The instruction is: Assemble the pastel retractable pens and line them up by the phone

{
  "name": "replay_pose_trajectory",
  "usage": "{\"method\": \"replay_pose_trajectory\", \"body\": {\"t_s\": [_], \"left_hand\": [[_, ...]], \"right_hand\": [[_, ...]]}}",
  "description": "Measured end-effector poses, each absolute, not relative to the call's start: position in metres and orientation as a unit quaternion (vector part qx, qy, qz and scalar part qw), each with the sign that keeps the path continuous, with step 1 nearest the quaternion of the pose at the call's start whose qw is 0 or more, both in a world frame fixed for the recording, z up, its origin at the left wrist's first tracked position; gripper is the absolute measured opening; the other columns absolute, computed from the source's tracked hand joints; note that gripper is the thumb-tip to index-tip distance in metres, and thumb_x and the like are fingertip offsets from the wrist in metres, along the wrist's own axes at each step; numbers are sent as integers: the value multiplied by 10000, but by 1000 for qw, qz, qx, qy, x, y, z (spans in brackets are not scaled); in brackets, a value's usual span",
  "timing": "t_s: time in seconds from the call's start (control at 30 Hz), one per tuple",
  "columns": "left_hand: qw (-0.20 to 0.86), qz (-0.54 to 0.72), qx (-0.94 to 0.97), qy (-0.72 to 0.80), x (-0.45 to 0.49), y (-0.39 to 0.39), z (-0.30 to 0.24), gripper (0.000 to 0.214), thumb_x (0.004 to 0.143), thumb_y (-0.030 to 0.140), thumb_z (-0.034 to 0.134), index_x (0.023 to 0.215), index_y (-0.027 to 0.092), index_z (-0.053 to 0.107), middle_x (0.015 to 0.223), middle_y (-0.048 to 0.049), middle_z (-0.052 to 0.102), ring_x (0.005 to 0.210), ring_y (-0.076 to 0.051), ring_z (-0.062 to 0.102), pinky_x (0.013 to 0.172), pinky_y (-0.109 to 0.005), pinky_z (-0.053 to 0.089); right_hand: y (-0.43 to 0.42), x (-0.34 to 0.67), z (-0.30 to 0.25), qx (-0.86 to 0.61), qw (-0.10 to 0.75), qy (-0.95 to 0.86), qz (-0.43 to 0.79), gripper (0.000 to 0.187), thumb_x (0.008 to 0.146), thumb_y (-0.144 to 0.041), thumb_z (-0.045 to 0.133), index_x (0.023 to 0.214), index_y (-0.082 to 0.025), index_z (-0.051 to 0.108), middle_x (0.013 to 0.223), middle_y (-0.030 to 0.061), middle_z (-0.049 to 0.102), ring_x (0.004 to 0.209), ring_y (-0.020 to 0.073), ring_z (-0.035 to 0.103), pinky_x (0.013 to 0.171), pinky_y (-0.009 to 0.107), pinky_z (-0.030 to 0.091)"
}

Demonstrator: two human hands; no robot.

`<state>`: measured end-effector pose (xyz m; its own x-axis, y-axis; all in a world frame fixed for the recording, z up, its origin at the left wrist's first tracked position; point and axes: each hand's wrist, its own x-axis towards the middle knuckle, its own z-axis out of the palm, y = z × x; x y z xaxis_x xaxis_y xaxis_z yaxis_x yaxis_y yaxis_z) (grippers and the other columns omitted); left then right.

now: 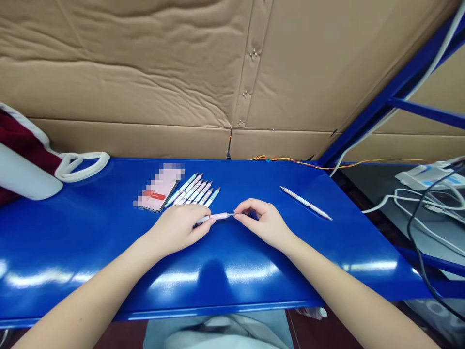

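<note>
Blue table [109, 252] against a cardboard wall [145, 72]; we'd judge the work mid-batch. Left hand [178, 230] rests on the table top with its fingers wrapped round the barrel of the pink pen [217, 216], a firm hold. Right hand [265, 223] has thumb and forefinger pinched narrow on that pen's tip end, other fingers loosely curled. Packet [160, 191] lies flat behind the left hand, label blurred. Against its right edge is a row of pens [194, 191], several side by side with tips pointing up-right; we read these as the handled lot, judgement only. One white pen [305, 203] lies alone well apart to the right; done or waiting, we cannot tell. So: one pen in hand, several set down. Pink pen is held level just above the table between the two hands, near centre: slim pale pink barrel, whiter stretch by the left fingers, thin metal point at the right fingertips, clip not visible
</note>
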<state>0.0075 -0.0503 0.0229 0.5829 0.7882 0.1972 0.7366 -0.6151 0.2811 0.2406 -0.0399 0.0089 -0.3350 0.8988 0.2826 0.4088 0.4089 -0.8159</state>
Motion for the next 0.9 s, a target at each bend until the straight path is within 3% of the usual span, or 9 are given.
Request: {"method": "replay_pose_trajectory", "body": {"t_s": [0.17,0.3,0.4,0.53,0.73,0.9], "left_hand": [[87,150,891,419,8,-52,21,232,904,349,441,919,217,631,837,0,683,756,-154,633,664,-246,444],[92,145,893,417,8,-52,20,211,891,330,456,923,216,631,841,-4,679,757,-155,632,667,-250,449],[95,148,892,416,8,-52,21,200,882,318,462,928,218,629,841,-1,678,755,-153,629,670,-251,451],[100,150,889,420,8,-52,24,193,863,274,452,916,212,627,828,-4,672,746,-153,621,669,-253,459],[87,168,890,415,7,-50,24,232,832,215,441,969,208,629,892,-20,669,802,-159,618,721,-260,477],[71,173,896,402,6,-48,22,245,855,216,420,994,208,621,908,-29,660,823,-165,608,737,-267,476]], "right_hand": [[-43,240,8,-406,370,-786,283,66,784,-162,602,779,-200,656,801,14,690,775,159,642,745,289,490],[-46,237,7,-407,366,-779,306,88,800,-188,612,883,-207,630,848,13,701,792,157,669,759,281,500],[-47,240,12,-413,338,-788,305,184,814,-232,623,995,-221,591,851,11,712,858,180,669,811,315,487],[-40,259,22,-408,265,-845,223,396,763,-297,690,1128,-219,558,1071,68,657,1020,229,592,910,392,440],[-25,279,20,-408,131,-890,155,243,827,-132,558,1049,-197,633,996,83,620,962,214,568,871,371,443],[-25,276,15,-419,163,-876,175,121,825,-105,541,863,-179,628,875,61,612,844,187,574,784,326,455]]}}
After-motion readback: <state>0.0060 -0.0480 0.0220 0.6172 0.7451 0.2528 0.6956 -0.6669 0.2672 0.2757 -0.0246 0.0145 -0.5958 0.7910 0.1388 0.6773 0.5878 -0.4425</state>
